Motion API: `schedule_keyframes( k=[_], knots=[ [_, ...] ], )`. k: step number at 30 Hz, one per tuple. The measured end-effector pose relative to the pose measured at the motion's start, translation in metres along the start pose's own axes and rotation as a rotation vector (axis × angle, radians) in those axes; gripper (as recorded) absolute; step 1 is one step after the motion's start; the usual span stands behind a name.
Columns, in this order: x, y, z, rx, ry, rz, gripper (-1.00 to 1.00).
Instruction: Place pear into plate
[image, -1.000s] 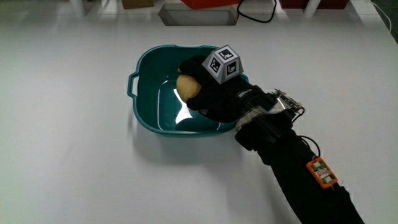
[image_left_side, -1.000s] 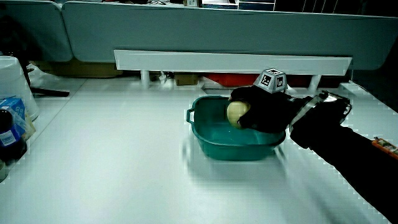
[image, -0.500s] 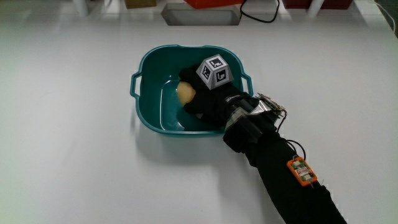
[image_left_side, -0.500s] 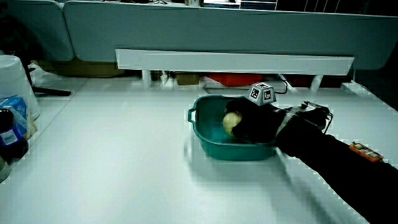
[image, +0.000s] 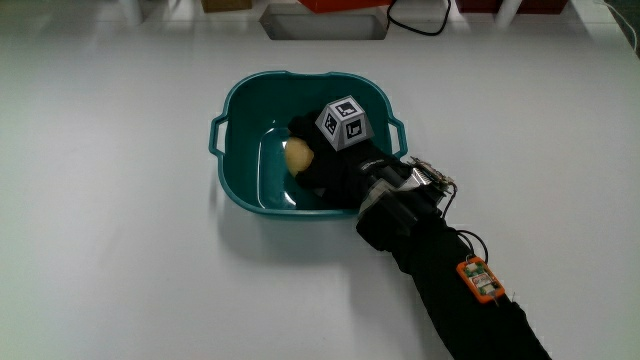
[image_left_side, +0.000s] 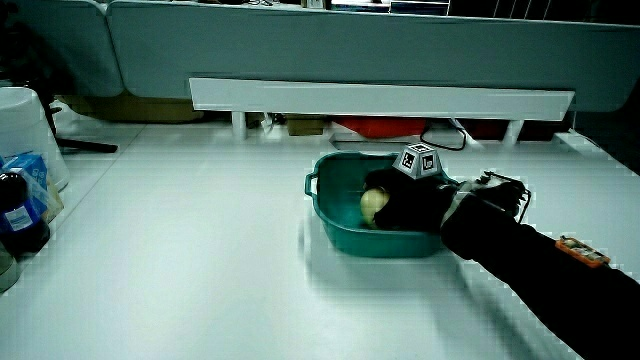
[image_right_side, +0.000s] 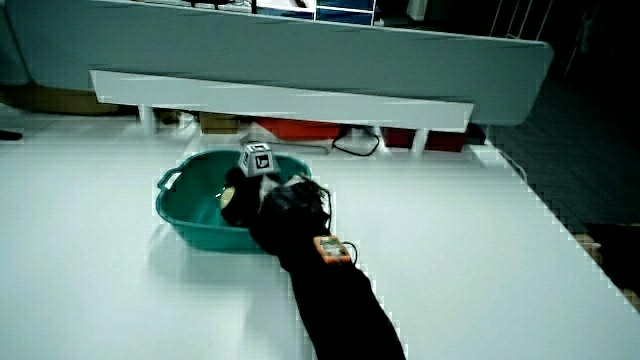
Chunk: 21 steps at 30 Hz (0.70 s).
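**Pear held low inside the teal plate**

The pear (image: 297, 155) sits down inside the teal plate (image: 236, 165), a deep basin-like dish with small handles at its rim. Only a pale yellow patch of the fruit shows in the main view; the rest is covered by the black glove. In a side view the pear (image_left_side: 372, 205) appears as a rounded pale shape just above the dish's near wall, and whether its underside touches the plate's floor cannot be made out. In a side view from another angle the fruit is almost wholly hidden, and only the plate (image_right_side: 178, 218) and the glove are plain.

The hand (image: 335, 165) reaches over the plate's rim nearest the person, its fingers curled around the pear and gripping it. The individual fingers merge into one dark mass against the dish. The patterned cube (image: 341, 123) on the back of the hand stands clear above it, and is seen in both side views.

The forearm (image: 450, 290) runs from the plate toward the person and is cut off at the picture's edge. A small orange tag (image: 477, 279) lies on the sleeve. Everything rests on the white table (image: 120, 260).
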Motion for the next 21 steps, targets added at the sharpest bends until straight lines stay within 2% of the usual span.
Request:
schedule_keyframes(
  k=[5, 8, 9, 12, 17, 21],
  knots=[
    [-0.001, -0.001, -0.002, 0.002, -0.017, -0.006, 0.0],
    [0.001, 0.0, -0.004, -0.01, -0.012, -0.019, -0.16],
    [0.003, 0.003, -0.006, -0.032, -0.003, -0.015, -0.21],
    [0.004, 0.001, -0.006, -0.033, 0.003, -0.019, -0.37],
    [0.007, -0.002, 0.0, -0.002, 0.023, -0.008, -0.63],
    [0.004, -0.004, 0.005, -0.021, 0.046, 0.009, -0.84]
  ],
)
